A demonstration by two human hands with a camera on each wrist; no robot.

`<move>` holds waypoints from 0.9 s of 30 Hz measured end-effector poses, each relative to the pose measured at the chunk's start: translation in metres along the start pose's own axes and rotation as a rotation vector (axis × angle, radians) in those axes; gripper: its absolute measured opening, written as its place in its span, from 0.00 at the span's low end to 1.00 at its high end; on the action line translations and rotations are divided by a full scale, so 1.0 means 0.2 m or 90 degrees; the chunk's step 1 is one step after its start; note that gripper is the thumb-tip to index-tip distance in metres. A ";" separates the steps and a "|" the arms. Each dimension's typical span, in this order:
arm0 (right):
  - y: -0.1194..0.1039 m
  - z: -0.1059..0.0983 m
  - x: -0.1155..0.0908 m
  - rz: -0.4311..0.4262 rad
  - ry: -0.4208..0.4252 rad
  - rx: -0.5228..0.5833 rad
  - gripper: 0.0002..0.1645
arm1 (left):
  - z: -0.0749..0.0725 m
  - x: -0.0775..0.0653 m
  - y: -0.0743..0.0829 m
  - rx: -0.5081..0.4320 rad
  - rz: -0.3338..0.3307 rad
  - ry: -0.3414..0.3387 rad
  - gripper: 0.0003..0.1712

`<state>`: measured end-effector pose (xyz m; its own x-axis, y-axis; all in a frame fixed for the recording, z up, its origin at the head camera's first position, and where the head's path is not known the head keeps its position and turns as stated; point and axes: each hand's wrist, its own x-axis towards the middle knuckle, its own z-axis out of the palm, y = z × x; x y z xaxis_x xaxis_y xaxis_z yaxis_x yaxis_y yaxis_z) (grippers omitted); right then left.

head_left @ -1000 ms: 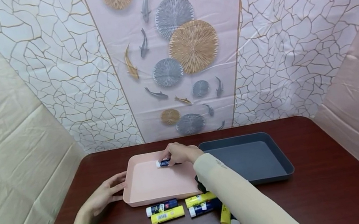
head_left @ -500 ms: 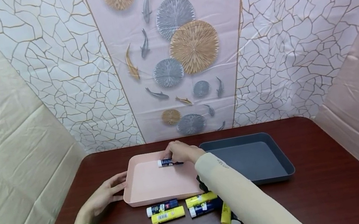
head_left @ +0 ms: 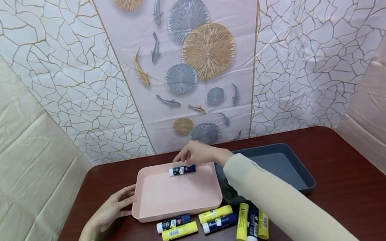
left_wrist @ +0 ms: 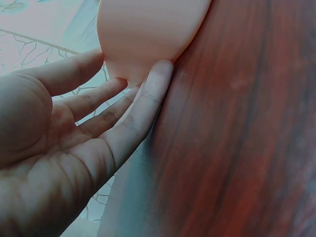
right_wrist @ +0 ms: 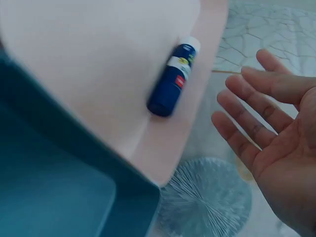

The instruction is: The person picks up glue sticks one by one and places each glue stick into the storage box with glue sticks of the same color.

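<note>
Inside the pink tray (head_left: pixel 175 194), along its far side, lies a dark blue glue stick (head_left: pixel 182 170) with a white cap. My right hand (head_left: pixel 198 152) is raised just above and behind it. In the right wrist view the fingers of that hand (right_wrist: pixel 276 113) are spread and hold nothing, apart from the glue stick (right_wrist: pixel 173 79). At the pink tray's left end my left hand (head_left: pixel 113 207) touches the rim. The left wrist view shows its thumb and fingertips (left_wrist: pixel 160 74) against the tray's outer wall (left_wrist: pixel 148 29), fingers fairly straight.
A dark grey-blue tray (head_left: pixel 269 171) stands to the right of the pink one, partly behind my right sleeve. In front of the trays lie several yellow glue sticks (head_left: pixel 180 231) and blue ones (head_left: pixel 220 223). A patterned cloth (head_left: pixel 198 106) hangs behind the table.
My right hand has let go of the blue glue stick and moved up and to the right. The glue stick now lies nearer the pink tray's far side. My left hand has stayed put.
</note>
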<state>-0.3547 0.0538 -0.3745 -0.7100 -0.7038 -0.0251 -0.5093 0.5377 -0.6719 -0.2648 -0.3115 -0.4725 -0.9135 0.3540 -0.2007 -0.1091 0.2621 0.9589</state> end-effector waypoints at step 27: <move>0.07 -0.30 -0.71 -0.020 -0.046 0.008 0.24 | -0.01 0.00 0.00 0.012 0.000 0.003 0.37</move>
<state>-0.2902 0.1896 -0.3360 -0.6566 -0.7521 -0.0561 -0.5249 0.5091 -0.6821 -0.2651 -0.3128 -0.4730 -0.9154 0.3494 -0.2000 -0.1022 0.2788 0.9549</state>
